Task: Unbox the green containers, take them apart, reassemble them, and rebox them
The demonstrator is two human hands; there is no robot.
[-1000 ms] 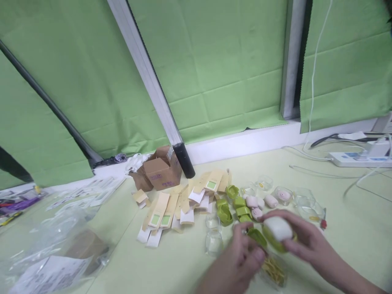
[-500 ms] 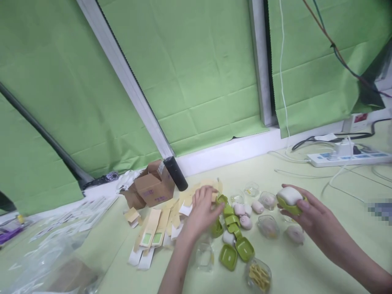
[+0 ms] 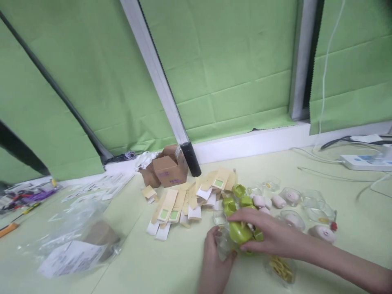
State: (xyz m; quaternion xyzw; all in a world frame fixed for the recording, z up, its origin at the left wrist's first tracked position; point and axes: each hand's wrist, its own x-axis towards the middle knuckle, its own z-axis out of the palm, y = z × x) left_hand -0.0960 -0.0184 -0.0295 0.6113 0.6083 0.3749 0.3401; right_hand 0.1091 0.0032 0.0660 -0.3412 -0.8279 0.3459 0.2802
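Note:
My right hand point(image 3: 269, 234) reaches in from the lower right with its fingers curled round a green case point(image 3: 239, 233). My left hand point(image 3: 215, 255) comes up from the bottom edge, and its fingers pinch a clear plastic cup point(image 3: 224, 243) right beside that case. The two hands meet over the pale green table point(image 3: 171, 269). Just behind them lie more green case halves point(image 3: 239, 190) and small pale pink pieces point(image 3: 260, 201). To the right stand clear cups point(image 3: 290, 196), some with pink pieces inside. A clear cup of yellow bits point(image 3: 281, 268) sits under my right forearm.
A heap of tan and white paper cards point(image 3: 180, 204) lies left of the hands, with an open cardboard box point(image 3: 167, 171) behind it. Clear plastic bags point(image 3: 76, 241) cover the left side. A power strip point(image 3: 366, 162) and cables run along the back right. Green cloth hangs behind.
My right hand swung left from the right side down to the middle. My left hand drew back from the card heap and met it, now holding a clear cup.

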